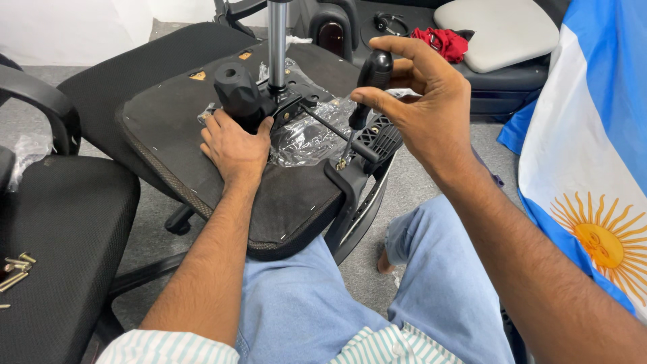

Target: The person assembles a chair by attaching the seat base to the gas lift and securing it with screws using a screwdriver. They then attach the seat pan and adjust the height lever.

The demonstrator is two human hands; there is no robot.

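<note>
An upturned black office chair seat (168,128) rests on my lap with its metal mechanism (286,101) and chrome gas cylinder (277,40) pointing up. My left hand (236,148) lies flat on the seat underside, fingers against the black round knob (236,91). My right hand (421,101) grips the black handle of a screwdriver (367,84), held upright with its tip on a brass-coloured screw (342,163) at the black plastic armrest bracket (377,138). Crinkled clear plastic wrap (306,138) lies under the mechanism.
Another black chair seat (60,236) at left carries several loose brass screws (15,268). A blue-and-white flag with a sun (593,168) hangs at right. Behind are a grey cushion (499,30), a red cloth (441,40) and more chair parts.
</note>
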